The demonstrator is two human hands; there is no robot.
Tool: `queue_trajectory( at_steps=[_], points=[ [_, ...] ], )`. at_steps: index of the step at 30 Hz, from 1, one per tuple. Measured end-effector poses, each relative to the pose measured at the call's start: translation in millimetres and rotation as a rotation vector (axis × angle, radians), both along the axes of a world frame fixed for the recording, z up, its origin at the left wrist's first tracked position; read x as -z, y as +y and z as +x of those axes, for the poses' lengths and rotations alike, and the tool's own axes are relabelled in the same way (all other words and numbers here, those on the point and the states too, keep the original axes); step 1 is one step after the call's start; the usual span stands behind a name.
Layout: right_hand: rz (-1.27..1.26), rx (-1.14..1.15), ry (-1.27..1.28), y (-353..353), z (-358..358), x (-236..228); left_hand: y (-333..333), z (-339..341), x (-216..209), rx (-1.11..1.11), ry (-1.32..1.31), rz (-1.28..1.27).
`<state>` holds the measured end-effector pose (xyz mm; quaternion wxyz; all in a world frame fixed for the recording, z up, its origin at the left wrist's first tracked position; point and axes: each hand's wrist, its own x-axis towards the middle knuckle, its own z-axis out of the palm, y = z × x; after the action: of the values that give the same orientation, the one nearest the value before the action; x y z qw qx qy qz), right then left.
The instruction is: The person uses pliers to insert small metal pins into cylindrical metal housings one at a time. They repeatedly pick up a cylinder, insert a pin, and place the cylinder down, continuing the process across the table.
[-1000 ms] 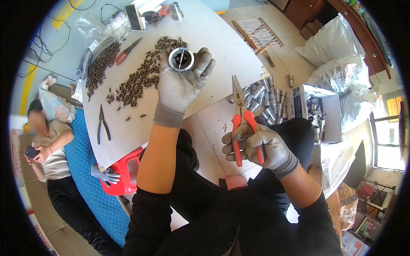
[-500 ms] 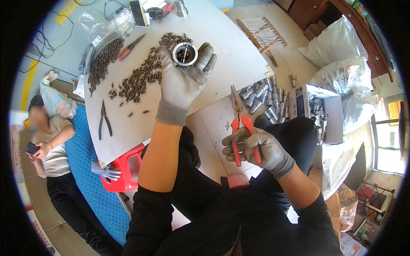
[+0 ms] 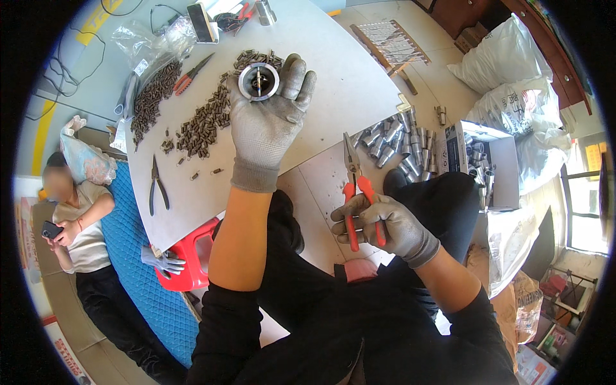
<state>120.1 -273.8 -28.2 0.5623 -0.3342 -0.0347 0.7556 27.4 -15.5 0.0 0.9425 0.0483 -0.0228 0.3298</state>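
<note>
One gloved left hand curls round one metal tube above the table; its inner parts are hard to make out. One gloved right hand grips one pair of red-handled pliers. Two more, orange-handled pliers and black-handled pliers, lie near numerous springs.
</note>
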Motion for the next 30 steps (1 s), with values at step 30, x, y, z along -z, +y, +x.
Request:
queue_trajectory(
  at_steps=[30],
  points=[
    [0.337,0.564,-0.399,81,6,-25,-72,23,6,-0.183,0.622,1.014]
  ],
)
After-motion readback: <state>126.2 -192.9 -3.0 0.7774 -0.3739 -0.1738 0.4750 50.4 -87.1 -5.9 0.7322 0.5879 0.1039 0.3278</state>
